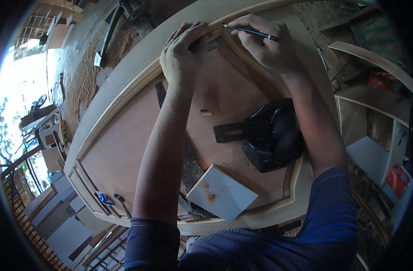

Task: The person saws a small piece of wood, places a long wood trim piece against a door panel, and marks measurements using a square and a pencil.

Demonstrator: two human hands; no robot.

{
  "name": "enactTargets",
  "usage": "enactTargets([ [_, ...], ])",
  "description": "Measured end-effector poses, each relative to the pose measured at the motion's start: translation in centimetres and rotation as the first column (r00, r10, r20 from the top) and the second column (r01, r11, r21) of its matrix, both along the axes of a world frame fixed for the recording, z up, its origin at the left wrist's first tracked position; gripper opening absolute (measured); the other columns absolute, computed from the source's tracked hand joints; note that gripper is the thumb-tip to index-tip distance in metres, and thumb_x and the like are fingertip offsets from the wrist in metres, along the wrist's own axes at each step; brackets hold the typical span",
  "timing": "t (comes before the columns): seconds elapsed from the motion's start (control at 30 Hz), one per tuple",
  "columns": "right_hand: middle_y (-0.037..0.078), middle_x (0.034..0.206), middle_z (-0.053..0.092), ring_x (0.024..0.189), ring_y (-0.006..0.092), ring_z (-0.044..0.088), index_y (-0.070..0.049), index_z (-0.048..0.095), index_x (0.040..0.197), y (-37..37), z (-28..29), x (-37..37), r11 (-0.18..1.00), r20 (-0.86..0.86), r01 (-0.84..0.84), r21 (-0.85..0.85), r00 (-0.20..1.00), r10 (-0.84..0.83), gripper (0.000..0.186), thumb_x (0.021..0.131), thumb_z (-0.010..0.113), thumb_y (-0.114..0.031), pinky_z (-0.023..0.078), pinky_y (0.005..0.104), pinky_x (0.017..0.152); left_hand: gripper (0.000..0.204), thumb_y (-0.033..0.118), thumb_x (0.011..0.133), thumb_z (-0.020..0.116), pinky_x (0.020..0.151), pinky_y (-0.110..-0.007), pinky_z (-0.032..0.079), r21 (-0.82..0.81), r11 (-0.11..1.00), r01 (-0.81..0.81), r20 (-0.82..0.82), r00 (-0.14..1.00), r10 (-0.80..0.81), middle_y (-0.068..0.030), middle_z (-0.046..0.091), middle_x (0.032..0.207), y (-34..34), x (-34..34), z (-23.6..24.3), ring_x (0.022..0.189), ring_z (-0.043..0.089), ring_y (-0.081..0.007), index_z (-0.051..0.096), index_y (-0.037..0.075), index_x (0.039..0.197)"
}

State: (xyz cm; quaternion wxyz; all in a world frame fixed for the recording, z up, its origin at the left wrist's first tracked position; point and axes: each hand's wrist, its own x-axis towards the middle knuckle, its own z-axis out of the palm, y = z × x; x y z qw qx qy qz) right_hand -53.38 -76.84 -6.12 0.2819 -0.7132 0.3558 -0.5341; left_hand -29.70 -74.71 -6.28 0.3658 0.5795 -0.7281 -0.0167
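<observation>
A large wooden panel point(138, 122) with raised, curved wooden strips point(118, 100) along its edges lies in front of me. At its far side, my left hand point(184, 47) is closed over one wooden strip, its fingers bent over the strip and partly hidden. Just to the right, my right hand point(269, 45) grips a dark pencil point(260, 34) between thumb and fingers. The pencil's point is at the strip, close to the left hand. Below the hands, a small wooden block point(207, 112) rests on the panel.
A black plastic bag point(279, 140), a dark slotted piece point(231, 132) and a white square board point(222, 192) lie on the panel. Near its left end is a small hammer-like tool point(122, 203). Curved wooden shelving point(373, 104) stands right; sawdust point(84, 81) covers ground at far left.
</observation>
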Motion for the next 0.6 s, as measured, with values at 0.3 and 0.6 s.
enactTargets([
  [0.3, 0.010, 0.094, 0.084, 0.081, 0.0233, 0.083, -0.009, 0.086, 0.105, -0.22, 0.00, -0.39, 0.995, -0.133, 0.006, -0.098, 0.991, -0.019, 0.013, 0.093, 0.079, -0.009, 0.067, 0.0358, 0.076, 0.032, 0.018, 0.094, 0.087, 0.112, -0.043, 0.058, -0.012, 1.000, -0.004, 0.006, 1.000, 0.004, -0.0085, 0.083, 0.131, 0.03, -0.01, -0.02, 0.135, 0.073, -0.0287, 0.086, 0.015, 0.126],
  [0.6, 0.012, 0.100, 0.085, 0.090, 0.0271, 0.084, -0.009, 0.087, 0.110, -0.36, 0.10, -0.15, 0.990, -0.175, -0.006, -0.138, 0.984, -0.018, 0.019, 0.092, 0.080, -0.006, 0.068, 0.0368, 0.080, 0.032, 0.019, 0.093, 0.088, 0.111, -0.043, 0.059, -0.035, 0.999, -0.014, -0.005, 1.000, 0.014, -0.0085, 0.083, 0.130, -0.08, 0.01, 0.10, 0.133, 0.074, -0.0296, 0.087, 0.016, 0.125],
])
